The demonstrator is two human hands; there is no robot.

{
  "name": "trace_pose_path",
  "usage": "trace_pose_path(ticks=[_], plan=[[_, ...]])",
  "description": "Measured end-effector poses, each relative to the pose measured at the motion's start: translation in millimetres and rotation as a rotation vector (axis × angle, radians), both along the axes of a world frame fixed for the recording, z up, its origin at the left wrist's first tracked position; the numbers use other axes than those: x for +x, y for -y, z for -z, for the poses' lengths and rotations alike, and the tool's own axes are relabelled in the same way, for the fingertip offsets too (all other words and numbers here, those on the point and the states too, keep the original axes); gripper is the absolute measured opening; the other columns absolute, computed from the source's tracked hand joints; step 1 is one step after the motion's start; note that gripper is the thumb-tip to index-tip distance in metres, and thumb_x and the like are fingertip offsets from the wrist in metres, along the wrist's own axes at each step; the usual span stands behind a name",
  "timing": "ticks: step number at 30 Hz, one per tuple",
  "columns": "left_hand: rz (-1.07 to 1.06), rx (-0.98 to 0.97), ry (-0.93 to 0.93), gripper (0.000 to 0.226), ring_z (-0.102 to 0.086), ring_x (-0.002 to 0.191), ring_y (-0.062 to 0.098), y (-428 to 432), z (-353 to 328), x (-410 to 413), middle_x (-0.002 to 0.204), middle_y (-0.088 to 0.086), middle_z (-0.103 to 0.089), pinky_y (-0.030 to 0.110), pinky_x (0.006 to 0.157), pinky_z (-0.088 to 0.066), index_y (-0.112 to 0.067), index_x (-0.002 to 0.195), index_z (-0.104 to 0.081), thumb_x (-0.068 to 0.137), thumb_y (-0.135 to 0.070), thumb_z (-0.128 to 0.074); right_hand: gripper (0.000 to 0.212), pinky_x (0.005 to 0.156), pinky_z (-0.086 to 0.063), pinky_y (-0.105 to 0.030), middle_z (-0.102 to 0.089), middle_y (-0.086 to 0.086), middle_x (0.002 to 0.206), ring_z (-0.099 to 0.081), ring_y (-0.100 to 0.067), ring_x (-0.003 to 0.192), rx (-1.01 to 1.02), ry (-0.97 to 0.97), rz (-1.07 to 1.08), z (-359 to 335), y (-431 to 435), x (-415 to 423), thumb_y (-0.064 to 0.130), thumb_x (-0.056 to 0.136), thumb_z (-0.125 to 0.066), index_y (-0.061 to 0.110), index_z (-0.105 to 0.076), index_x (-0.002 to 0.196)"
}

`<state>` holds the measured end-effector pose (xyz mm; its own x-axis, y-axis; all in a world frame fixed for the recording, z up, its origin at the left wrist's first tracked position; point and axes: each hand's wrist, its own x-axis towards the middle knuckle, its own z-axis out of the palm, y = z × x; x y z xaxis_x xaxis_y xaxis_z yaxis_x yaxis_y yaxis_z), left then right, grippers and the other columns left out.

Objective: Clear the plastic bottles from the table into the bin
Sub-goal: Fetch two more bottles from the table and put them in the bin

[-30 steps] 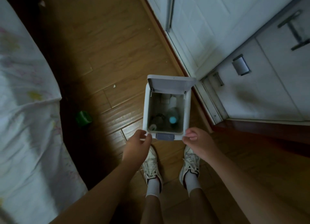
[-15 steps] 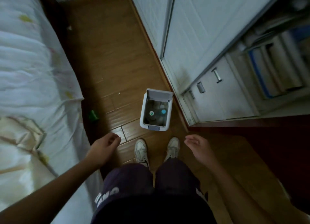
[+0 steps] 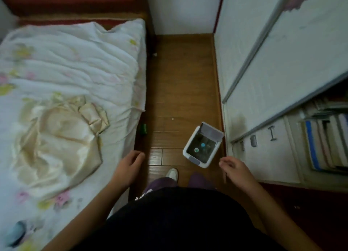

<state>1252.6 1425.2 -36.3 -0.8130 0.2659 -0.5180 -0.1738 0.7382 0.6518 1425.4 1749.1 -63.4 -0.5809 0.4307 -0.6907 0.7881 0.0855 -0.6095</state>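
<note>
Two bare hands hang free above a narrow strip of wooden floor as the person stands upright again, a second after crouching with both of them on the near rim of the bin. At left, beside the bed's white flower-printed quilt (image 3: 71, 66), the left hand (image 3: 130, 163) hovers with fingers loosely curled, holding nothing. A small green object (image 3: 144, 128) lies on the floor against the bed. Right of centre, the white rectangular plastic bin (image 3: 214, 153) stands on the boards with its flip lid raised as before. The plastic bottles (image 3: 203, 145) lie inside it, showing only as a blue cap and a green-and-white cap. The right hand (image 3: 234, 168), fingers relaxed and empty, is near the bin's corner but apart from it, in front of the white drawer cabinet (image 3: 263, 156). With the bin let go, this load appears delivered; no table is in view, so whether more bottles wait cannot be told.
</note>
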Motion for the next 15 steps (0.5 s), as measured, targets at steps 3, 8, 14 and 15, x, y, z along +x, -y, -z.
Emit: trace_pose_path(ticks=[3,8,14,15], plan=[[-0.209,-0.057,-0.011,0.020,-0.068,0.093,0.023,31,2,49,0.099,0.002,-0.071,0.040,0.087,-0.052,-0.031,0.095,-0.063,0.103,-0.042,-0.048,0.016,0.069,-0.044,-0.022,-0.066,0.014,0.105,-0.058,0.001,0.093,-0.001,0.010,-0.193,1,-6,-27,0.038,0.095,-0.062,0.033,-0.065,0.109],[-0.586,-0.063,0.042,0.024,-0.066,0.099,0.024,74,0,165,0.105,0.002,-0.069,0.042,0.092,-0.050,-0.031,0.104,-0.061,0.105,-0.047,-0.043,0.015,0.074,-0.049,-0.025,-0.065,0.013,0.104,-0.061,-0.005,0.097,-0.042,0.032,-0.621,-2,26,-64,0.041,0.095,-0.061,0.035,-0.064,0.108],[-1.099,-0.017,0.037,0.032,-0.064,0.103,0.018,102,3,325,0.108,-0.004,-0.068,0.036,0.086,-0.046,-0.025,0.113,-0.064,0.102,-0.049,-0.046,0.020,0.073,-0.046,-0.019,-0.065,0.012,0.110,-0.057,-0.001,0.099,-0.101,-0.004,-1.165,-16,132,-75,0.036,0.096,-0.061,0.029,-0.064,0.115],[-1.192,-0.005,0.039,0.031,-0.065,0.102,0.017,105,3,354,0.106,-0.006,-0.069,0.036,0.085,-0.047,-0.027,0.111,-0.065,0.102,-0.051,-0.047,0.020,0.073,-0.047,-0.020,-0.064,0.013,0.109,-0.057,-0.002,0.099,-0.097,-0.017,-1.259,-19,153,-71,0.036,0.096,-0.061,0.029,-0.064,0.115]])
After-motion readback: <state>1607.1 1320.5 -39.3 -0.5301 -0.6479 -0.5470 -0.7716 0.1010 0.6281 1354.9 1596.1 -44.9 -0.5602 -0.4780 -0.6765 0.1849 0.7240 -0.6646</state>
